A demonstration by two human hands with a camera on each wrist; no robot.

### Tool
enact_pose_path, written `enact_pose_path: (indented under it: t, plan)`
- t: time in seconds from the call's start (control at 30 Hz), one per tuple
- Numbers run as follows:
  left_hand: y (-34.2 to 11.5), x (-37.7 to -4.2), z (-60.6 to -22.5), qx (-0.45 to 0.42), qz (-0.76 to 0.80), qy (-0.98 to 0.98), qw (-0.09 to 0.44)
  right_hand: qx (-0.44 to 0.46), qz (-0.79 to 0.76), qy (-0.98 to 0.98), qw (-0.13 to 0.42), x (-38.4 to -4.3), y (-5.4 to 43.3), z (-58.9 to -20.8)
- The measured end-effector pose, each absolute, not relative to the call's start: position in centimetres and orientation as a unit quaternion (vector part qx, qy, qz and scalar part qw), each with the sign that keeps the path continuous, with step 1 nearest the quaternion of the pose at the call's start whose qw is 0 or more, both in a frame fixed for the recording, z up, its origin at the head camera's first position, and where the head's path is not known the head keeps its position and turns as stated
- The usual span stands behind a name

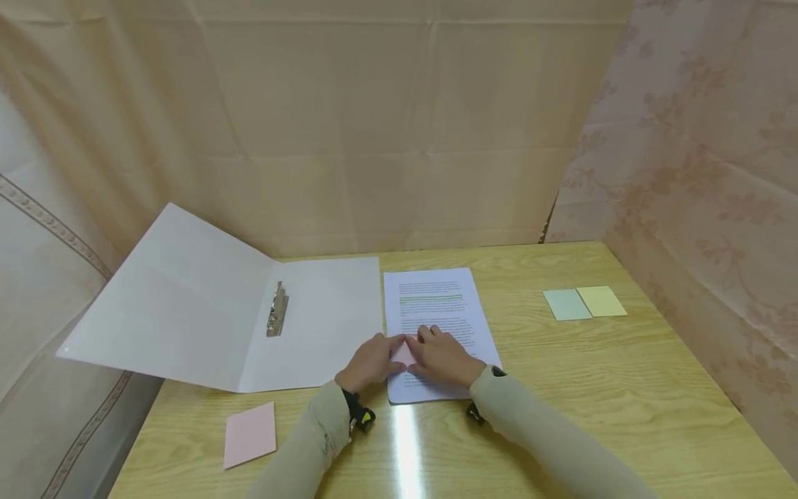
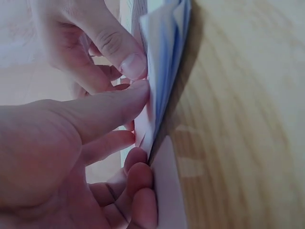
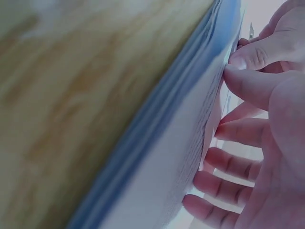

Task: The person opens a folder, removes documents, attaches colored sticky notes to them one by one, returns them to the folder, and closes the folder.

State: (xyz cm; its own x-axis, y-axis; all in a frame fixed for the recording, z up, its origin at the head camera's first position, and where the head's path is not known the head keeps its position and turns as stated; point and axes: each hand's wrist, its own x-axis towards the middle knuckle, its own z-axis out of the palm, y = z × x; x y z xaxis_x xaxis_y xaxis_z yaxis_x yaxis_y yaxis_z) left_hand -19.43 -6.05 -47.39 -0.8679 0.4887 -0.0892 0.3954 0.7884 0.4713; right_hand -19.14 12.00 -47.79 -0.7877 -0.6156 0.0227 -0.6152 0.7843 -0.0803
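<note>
A pink sticky note (image 1: 404, 353) lies on the lower left part of a stack of printed sheets (image 1: 430, 276), partly hidden under my hands. My left hand (image 1: 370, 361) presses the note's left side with thumb and fingertips, its other fingers at the stack's left edge. From the right, my right hand (image 1: 444, 356) lies over the page, its fingers spread and its thumb touching the note. In the left wrist view the thumbs (image 2: 136, 67) meet at the note's near edge. The right wrist view shows the right fingers (image 3: 233, 162) resting extended on the page.
Left of the sheets, a white ring binder (image 1: 330, 291) lies spread with its metal clip (image 1: 277, 312) showing. A pink sticky note pad (image 1: 251, 434) sits near the front left. Green (image 1: 566, 305) and yellow (image 1: 601, 301) sticky notes lie at the right. Curtains (image 1: 399, 138) border the table.
</note>
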Motion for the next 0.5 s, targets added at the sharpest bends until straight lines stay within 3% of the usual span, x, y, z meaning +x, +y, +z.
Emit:
enact_pose_path:
  t: [0.5]
  plan:
    - [-5.88,-19.89,-47.65,0.218,0.213,0.943,0.135,-0.205,-0.036,0.975,0.081,-18.86,12.31,-47.49]
